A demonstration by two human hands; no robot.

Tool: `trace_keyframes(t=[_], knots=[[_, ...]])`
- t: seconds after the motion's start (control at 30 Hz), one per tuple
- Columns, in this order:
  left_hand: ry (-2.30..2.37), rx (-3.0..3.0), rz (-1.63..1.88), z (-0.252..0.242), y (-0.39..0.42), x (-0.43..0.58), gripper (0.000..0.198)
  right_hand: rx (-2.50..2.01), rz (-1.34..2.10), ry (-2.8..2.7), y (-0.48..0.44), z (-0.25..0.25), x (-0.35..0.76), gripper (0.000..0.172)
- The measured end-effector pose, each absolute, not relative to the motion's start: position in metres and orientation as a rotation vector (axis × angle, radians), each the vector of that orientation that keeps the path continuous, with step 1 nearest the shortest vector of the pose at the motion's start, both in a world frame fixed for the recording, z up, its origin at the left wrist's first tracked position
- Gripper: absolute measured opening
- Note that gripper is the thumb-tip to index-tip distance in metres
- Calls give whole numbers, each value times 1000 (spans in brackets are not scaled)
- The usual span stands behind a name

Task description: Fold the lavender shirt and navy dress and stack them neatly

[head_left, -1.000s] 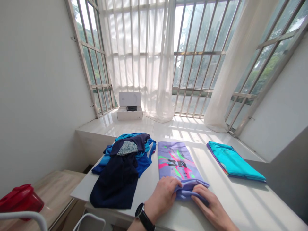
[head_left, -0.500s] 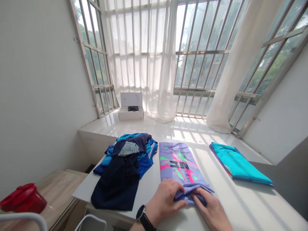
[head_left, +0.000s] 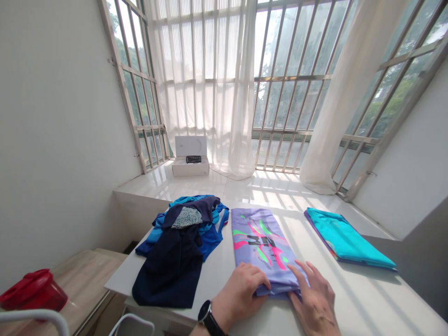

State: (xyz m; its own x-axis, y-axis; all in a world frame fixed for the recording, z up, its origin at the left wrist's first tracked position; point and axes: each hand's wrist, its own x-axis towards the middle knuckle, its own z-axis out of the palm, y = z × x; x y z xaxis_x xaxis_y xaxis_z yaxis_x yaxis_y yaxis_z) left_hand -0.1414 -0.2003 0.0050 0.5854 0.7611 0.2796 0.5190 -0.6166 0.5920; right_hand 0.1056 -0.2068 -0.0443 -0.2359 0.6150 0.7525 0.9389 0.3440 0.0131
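Our hands on the near fold of the lilac printed shirt (head_left: 261, 247)

Our left hand (head_left: 240, 294) curls shut over the fold; our right hand (head_left: 313, 298) lies open on it. The shirt sits mostly flat on the worktop (head_left: 350, 298), a turquoise garment (head_left: 345, 240) folded right, a navy-and-blue heap (head_left: 175, 242) unfolded left.
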Motion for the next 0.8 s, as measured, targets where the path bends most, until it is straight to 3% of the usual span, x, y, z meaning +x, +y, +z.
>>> trace_keyframes(t=[0.27,0.43,0.63,0.8], knots=[[1041,2348,728,4,-201,-141,24,-1189,-430,-2106,-208,-45,124,35],[1084,2311,765,7,-203,-139,12,-1209,-381,-2085,-209,-45,120,36],[1116,2258,797,3,-202,-138,22,-1209,-381,-2044,-210,-45,119,33],[1081,2276,827,7,-203,-138,16,-1195,-367,-2022,-210,-41,117,31]])
